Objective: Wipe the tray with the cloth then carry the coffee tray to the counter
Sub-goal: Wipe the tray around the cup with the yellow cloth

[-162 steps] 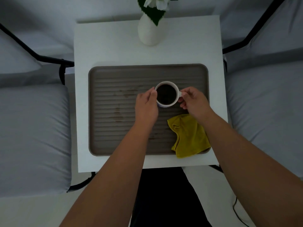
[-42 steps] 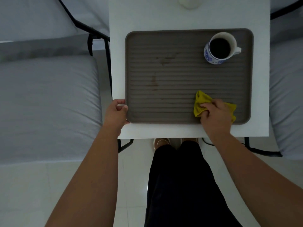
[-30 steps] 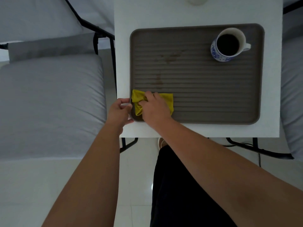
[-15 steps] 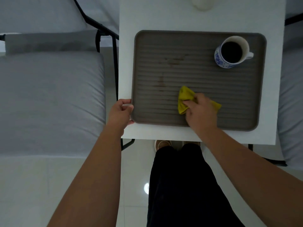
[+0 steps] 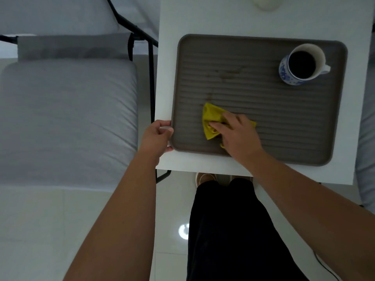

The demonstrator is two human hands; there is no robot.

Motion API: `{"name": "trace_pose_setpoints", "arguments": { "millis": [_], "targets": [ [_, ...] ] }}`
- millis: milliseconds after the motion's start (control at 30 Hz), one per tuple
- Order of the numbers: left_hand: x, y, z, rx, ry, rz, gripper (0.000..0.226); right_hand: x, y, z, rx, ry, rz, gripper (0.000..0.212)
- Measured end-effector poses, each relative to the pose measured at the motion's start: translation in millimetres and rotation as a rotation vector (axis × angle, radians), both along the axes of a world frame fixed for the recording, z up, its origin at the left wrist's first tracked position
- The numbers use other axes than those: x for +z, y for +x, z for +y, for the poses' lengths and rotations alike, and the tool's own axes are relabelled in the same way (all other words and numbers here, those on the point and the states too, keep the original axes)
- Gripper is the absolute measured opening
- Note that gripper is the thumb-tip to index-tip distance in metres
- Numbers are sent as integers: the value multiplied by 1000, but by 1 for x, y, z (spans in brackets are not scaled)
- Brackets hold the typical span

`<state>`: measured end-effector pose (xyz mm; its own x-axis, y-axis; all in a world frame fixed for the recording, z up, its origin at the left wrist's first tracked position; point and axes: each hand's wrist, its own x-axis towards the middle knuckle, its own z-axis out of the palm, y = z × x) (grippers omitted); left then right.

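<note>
A brown ribbed tray (image 5: 284, 122) lies on a small white table (image 5: 213, 21). My right hand (image 5: 237, 132) presses a crumpled yellow cloth (image 5: 211, 120) onto the tray's near-left part. Faint brown stains (image 5: 227, 74) mark the ribs just beyond the cloth. My left hand (image 5: 157, 136) grips the tray's near-left corner. A blue-and-white cup of black coffee (image 5: 302, 64) stands in the tray's far-right corner, handle to the right.
A grey cushioned chair (image 5: 67, 118) with a black metal frame (image 5: 150, 67) stands close to the table's left side. Another grey cushion (image 5: 367, 138) sits at the right edge. A white vase base (image 5: 265, 3) rests at the table's far edge. Pale floor tiles lie below.
My right hand has slid the cloth left and slightly farther up the tray, toward the stains. My left hand has stayed on the tray's corner. The cup has not moved.
</note>
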<state>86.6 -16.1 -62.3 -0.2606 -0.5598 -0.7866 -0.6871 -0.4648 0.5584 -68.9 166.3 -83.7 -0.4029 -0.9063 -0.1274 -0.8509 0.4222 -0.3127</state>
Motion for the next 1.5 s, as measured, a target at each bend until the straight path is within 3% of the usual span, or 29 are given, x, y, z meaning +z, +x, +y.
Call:
{"name": "trace_pose_setpoints", "arguments": {
  "millis": [67, 167, 333, 467, 667, 1000, 1233, 1333, 1500],
  "targets": [
    [-1, 1, 0, -5, 3, 11, 18, 2, -18, 28, -82, -41, 32, 49],
    [-2, 2, 0, 1, 2, 22, 17, 4, -28, 49, -369, -64, -36, 52],
    [-2, 1, 3, 25, -7, 29, 16, -3, -5, 3, -569, -46, -65, 56],
    [-1, -1, 3, 34, -15, 19, 20, -8, 22, -59, -493, -100, -35, 43],
    [-1, -2, 2, 25, -15, 17, 15, 1, 22, -99, -133, -24, -130, 47],
    [-2, -1, 5, 67, -15, 30, 15, -3, -37, 17, -523, -138, -146, 37],
    [-3, -2, 6, 75, -36, 37, 15, 8, 4, -77, -254, -3, -270, 47],
    [-1, -3, 8, 68, -45, 32, 16, 20, 20, -117, -146, 107, -236, 55],
    [-1, -3, 11, 57, -86, 15, 16, 19, -1, -92, -195, 122, -293, 55]
  ]
}}
